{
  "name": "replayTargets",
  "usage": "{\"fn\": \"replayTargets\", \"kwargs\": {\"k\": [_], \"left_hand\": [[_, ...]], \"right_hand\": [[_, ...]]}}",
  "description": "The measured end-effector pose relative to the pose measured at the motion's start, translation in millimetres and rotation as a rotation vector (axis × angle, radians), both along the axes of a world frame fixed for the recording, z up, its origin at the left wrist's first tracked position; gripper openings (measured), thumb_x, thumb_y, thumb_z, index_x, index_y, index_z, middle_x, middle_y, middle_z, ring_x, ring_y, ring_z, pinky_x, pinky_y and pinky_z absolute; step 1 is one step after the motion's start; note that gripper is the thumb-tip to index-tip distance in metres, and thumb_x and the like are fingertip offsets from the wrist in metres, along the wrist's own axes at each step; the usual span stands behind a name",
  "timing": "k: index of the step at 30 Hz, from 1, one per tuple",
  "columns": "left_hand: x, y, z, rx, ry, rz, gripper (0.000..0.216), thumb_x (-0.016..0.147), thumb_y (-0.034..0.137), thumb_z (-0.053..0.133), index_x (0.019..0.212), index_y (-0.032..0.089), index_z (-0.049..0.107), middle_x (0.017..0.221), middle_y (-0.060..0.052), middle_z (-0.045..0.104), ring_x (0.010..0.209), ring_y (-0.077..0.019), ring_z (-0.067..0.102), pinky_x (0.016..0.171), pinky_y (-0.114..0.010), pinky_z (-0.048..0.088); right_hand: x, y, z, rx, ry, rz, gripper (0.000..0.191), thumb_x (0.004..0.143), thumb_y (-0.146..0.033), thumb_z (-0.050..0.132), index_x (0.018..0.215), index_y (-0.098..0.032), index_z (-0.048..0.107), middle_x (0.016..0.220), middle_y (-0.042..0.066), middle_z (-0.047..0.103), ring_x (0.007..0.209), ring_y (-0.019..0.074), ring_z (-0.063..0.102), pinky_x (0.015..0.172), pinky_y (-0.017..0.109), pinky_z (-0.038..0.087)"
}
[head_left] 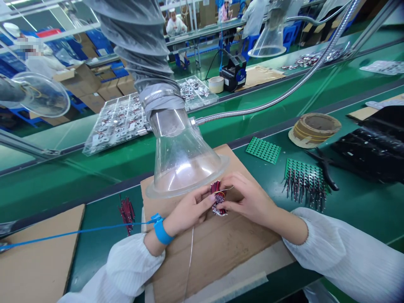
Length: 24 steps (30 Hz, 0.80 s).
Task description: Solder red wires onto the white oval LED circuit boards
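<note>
A small bundle of short red and black wires [217, 198] with bare silvery ends is held upright over the cardboard sheet [233, 248]. My left hand [191, 206], wearing a blue wrist strap [162, 229], grips the bundle from the left between thumb and fingers. From the other side, my right hand [252, 198] closes thumb and forefinger on the bundle's edge. A thin, silvery strand [191, 252], which looks like solder wire, hangs below my left hand. Another bit of thin strand shows by my right fingertips.
A clear fume hood [186, 168] hangs just beyond my hands. At right lie a bare green circuit panel [264, 150], a panel with wires [304, 179], black-handled pliers [328, 170] and a tape roll [315, 128]. Loose wires [127, 214] lie left. Co-workers sit farther back.
</note>
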State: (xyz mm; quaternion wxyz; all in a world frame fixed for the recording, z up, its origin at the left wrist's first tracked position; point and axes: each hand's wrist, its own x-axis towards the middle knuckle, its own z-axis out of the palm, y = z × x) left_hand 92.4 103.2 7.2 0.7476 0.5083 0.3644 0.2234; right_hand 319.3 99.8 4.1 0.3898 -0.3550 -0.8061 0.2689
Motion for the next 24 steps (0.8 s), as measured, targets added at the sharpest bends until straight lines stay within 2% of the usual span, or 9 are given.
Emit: {"fn": "replayTargets", "kwargs": {"k": [7,11,17,20,24], "left_hand": [[-1.1,2.9,2.7,-0.090,-0.092,-0.006,0.072,0.090,0.062,0.078,0.140,0.014,0.059,0.082,0.004,0.057,0.047,-0.0004,0.027,0.041,-0.020,0.016],[-2.5,3.1,-0.3,-0.137,-0.095,0.023,0.068,0.089,0.061,0.080,0.133,0.013,0.064,0.076,0.005,0.056,0.046,-0.0001,0.023,0.041,-0.020,0.012],[-1.1,2.6,-1.3,-0.087,-0.042,0.033,0.069,0.089,0.061,0.079,0.137,0.013,0.066,0.085,0.001,0.063,0.047,0.0003,0.026,0.042,-0.021,0.013],[-0.5,3.9,-0.6,-0.046,-0.010,0.035,0.067,0.089,0.062,0.079,0.134,0.013,0.067,0.082,0.002,0.061,0.048,-0.0005,0.028,0.043,-0.020,0.015],[-2.4,6.1,0.4,0.002,0.037,-0.018,0.076,0.088,0.069,0.075,0.139,0.014,0.064,0.076,0.005,0.056,0.048,-0.0019,0.030,0.042,-0.019,0.019]], "right_hand": [[1.9,2.3,-2.2,-0.010,0.054,0.088,0.038,0.093,-0.039,0.085,0.117,-0.024,0.060,0.115,0.007,0.072,0.109,0.0237,0.068,0.091,0.035,0.055],[2.3,3.5,-3.3,0.039,0.029,0.069,0.030,0.096,-0.040,0.081,0.113,-0.024,0.062,0.107,0.005,0.072,0.099,0.0215,0.067,0.086,0.033,0.054],[3.1,2.7,-3.2,0.092,-0.035,0.043,0.026,0.104,-0.046,0.069,0.109,-0.022,0.061,0.097,0.005,0.071,0.087,0.0204,0.066,0.075,0.032,0.052],[3.6,2.3,-3.5,0.085,-0.054,0.021,0.028,0.106,-0.050,0.064,0.107,-0.022,0.060,0.094,0.004,0.070,0.083,0.0202,0.066,0.072,0.031,0.051],[3.8,1.5,-5.1,0.056,-0.064,0.010,0.031,0.107,-0.053,0.062,0.106,-0.022,0.061,0.095,0.005,0.071,0.085,0.0208,0.067,0.073,0.033,0.051]]}}
